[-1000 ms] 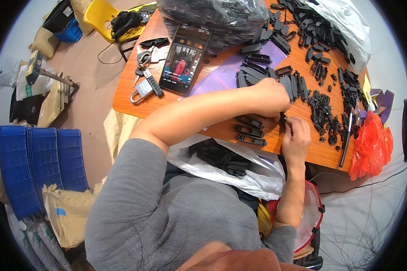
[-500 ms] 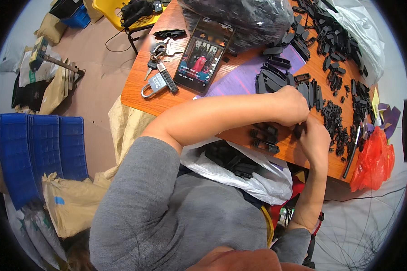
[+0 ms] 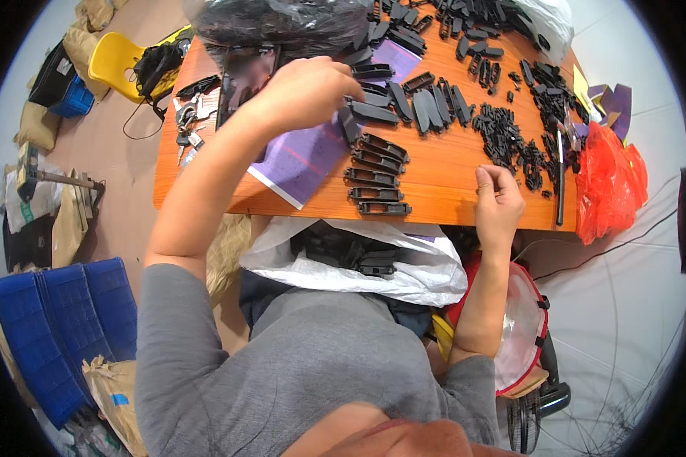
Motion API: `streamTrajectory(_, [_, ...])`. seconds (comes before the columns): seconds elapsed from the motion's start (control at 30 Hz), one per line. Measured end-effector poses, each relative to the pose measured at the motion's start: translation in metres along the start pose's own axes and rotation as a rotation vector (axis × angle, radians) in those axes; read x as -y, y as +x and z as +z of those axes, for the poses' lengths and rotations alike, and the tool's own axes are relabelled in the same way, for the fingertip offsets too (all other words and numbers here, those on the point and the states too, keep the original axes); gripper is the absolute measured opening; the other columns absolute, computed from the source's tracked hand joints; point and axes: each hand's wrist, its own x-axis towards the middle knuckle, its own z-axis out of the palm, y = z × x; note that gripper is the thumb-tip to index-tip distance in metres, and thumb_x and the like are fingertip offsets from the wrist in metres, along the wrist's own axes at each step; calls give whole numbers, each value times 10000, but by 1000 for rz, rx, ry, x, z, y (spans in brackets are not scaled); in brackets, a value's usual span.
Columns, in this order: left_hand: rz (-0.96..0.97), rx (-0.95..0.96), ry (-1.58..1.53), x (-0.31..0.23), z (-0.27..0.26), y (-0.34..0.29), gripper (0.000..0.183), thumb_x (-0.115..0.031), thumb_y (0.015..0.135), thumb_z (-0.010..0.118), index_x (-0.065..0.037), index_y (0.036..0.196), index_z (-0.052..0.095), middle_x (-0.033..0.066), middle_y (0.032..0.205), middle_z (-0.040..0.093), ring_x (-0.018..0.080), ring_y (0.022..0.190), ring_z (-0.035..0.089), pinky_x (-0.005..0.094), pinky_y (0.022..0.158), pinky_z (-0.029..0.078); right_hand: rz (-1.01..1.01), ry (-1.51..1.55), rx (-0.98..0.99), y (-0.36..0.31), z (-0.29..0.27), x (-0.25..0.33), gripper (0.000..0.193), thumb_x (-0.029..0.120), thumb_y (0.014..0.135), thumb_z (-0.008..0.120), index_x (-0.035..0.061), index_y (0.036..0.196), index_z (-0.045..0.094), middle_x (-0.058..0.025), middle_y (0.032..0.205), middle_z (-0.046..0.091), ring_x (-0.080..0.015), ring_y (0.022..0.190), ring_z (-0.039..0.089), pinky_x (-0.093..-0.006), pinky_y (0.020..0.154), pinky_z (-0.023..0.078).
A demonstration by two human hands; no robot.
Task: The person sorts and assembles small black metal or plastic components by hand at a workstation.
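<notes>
My left hand (image 3: 309,93) is over the far left of the table, beside the phone (image 3: 258,65) and some long black plastic casings (image 3: 373,112). Its fingers are loosely bent and apart, with nothing visible in them. Close to the right front edge hovers my right hand (image 3: 500,199), its fingers curled in against the thumb; whatever they may hold is too small or hidden. Between the hands, several hollow black plastic frames (image 3: 376,177) lie in a column. Small black clip-like parts (image 3: 499,133) are heaped beyond my right hand.
A white bag (image 3: 427,278) holding black parts lies open across my lap. A black plastic bag (image 3: 282,23) stands at the back, and purple printed paper (image 3: 301,164) lies on the wooden table (image 3: 442,194). Keys (image 3: 187,122) lie left; a black pen-like rod (image 3: 559,179) and red bag (image 3: 608,183) are right.
My hands have parted: the left went up and left toward the phone, the right drew slightly back. The view has shifted, and the column of black frames is now uncovered.
</notes>
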Motion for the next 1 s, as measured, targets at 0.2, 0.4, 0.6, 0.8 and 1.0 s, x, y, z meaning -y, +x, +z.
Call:
streamTrajectory(0.2, [93, 130, 182, -12, 3, -6, 240, -94, 679, 721, -115, 915, 682, 51, 1015, 606, 279, 1016, 574, 404, 825, 481, 113, -105, -138, 8, -43, -40, 163, 144, 901, 654, -13, 945, 668, -82, 828, 651, -184, 763, 600, -296, 690, 472])
streamTrajectory(0.4, [-148, -67, -210, -19, -19, -3, 352, -99, 693, 787, -32, 969, 579, 146, 870, 637, 350, 801, 625, 391, 727, 504, 88, -426, -40, 10, -71, -81, 184, 99, 841, 654, 62, 1019, 681, -131, 968, 648, -333, 908, 631, -410, 788, 502])
streamTrajectory(0.6, [222, 38, -217, -108, 60, 65, 139, -130, 806, 582, -75, 914, 651, 120, 929, 658, 344, 939, 635, 468, 795, 512, -191, -671, 72, 26, -61, -72, 150, 92, 805, 696, 20, 915, 624, -132, 965, 630, -309, 897, 624, -409, 764, 506])
streamTrajectory(0.8, [165, 33, -287, -108, 68, 63, 502, -224, 685, 795, -55, 1111, 590, 110, 948, 661, 329, 987, 606, 433, 858, 485, 50, 91, 183, 6, -36, -44, 148, 72, 788, 722, -19, 824, 611, -128, 773, 645, -233, 698, 636, -327, 644, 499])
streamTrajectory(1.0, [170, 97, -209, -107, 72, 64, 244, -260, 721, 759, -63, 851, 697, 92, 904, 670, 293, 937, 621, 409, 829, 501, -408, 87, 177, 5, 1, -29, 91, 4, 767, 691, 11, 831, 627, -116, 848, 653, -296, 800, 637, -371, 715, 520])
